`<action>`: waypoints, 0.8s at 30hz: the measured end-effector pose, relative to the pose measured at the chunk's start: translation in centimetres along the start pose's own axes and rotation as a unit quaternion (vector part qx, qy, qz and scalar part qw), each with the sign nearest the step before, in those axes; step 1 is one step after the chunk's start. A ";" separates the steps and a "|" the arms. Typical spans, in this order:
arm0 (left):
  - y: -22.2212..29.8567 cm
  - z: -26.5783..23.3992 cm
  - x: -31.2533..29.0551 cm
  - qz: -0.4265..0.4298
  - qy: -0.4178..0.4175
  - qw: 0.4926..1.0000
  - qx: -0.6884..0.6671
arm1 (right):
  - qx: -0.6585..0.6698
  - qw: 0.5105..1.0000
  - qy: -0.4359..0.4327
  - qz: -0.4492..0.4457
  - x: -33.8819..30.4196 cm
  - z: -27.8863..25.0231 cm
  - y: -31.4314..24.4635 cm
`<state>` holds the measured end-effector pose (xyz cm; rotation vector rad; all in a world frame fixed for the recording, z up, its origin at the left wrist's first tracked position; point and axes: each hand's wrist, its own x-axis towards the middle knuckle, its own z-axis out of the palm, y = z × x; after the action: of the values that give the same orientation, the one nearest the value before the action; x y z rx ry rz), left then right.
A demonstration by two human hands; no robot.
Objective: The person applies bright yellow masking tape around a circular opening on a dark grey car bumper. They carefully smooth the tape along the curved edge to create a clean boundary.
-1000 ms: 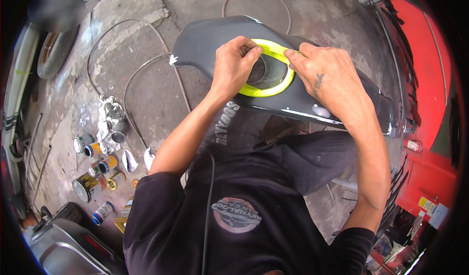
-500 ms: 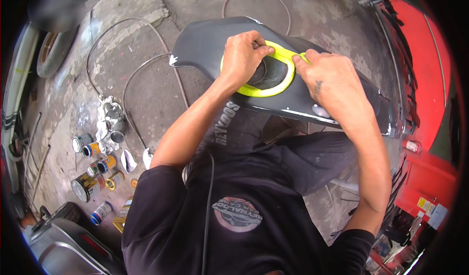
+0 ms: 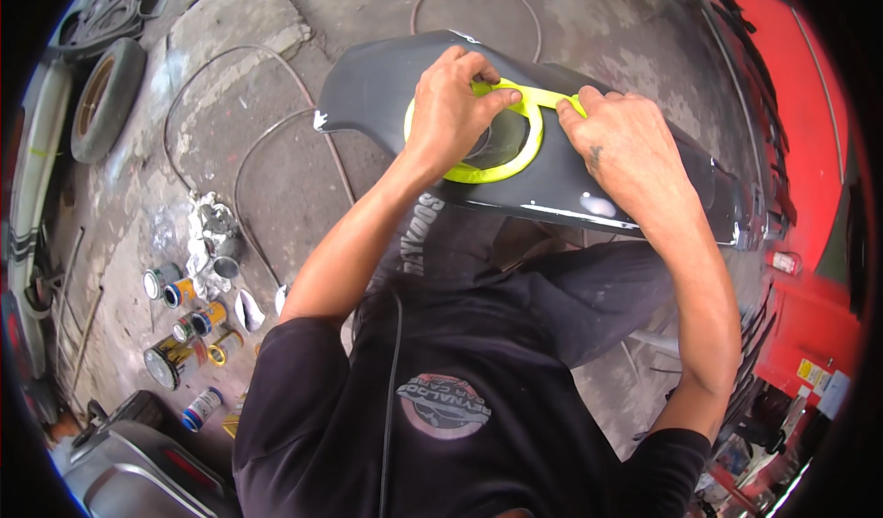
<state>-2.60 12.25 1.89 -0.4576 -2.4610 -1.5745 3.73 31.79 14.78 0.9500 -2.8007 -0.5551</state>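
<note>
A dark grey body panel [image 3: 368,81] lies across my knees, with white chipped spots along its edges. Bright yellow tape [image 3: 497,174] rings a rounded opening [image 3: 508,139] in it. From the top of that ring a strip of the tape runs right, lifted off the surface. My left hand [image 3: 446,113] is closed, its thumb and fingers pinching the tape at the opening's upper edge and hiding part of the ring's left side. At the strip's other end, my right hand [image 3: 624,136] is closed on the tape between thumb and forefinger.
Several paint cans [image 3: 166,362] and crumpled paper [image 3: 204,242] stand on the concrete floor at left. A thin hose [image 3: 235,164] loops behind them. A wheel [image 3: 108,99] lies at far left; red car bodywork [image 3: 800,104] borders the right.
My right hand has drawn slightly away from the left, and more of the yellow strip shows between them. The view has shifted a little; my left hand still pinches the tape.
</note>
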 end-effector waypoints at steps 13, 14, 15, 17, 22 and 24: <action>1.1 -1.9 4.6 -0.056 -0.236 0.970 0.007 | 0.001 0.998 0.052 -0.043 -1.0 2.1 1.1; 1.0 -1.9 4.8 -0.064 -0.243 0.968 0.001 | -0.004 0.998 0.048 -0.050 -0.9 2.3 1.5; 0.8 -2.0 5.0 -0.072 -0.251 0.965 -0.005 | -0.009 0.997 0.045 -0.057 -0.7 2.3 2.0; 0.7 -1.8 5.3 -0.072 -0.255 0.964 -0.011 | -0.084 0.996 -0.014 -0.036 -0.5 2.3 3.4; -0.5 -1.5 5.0 -0.026 -0.242 0.970 -0.024 | -0.128 0.985 0.050 0.106 -4.6 0.0 12.2; -1.3 -1.4 4.6 -0.016 -0.225 0.974 -0.026 | -0.132 0.983 0.079 0.098 -4.3 -2.6 10.7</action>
<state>-7.41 11.19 2.88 -0.8727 -2.7595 -1.7076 1.80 41.45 21.27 0.6285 -2.5594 -0.7607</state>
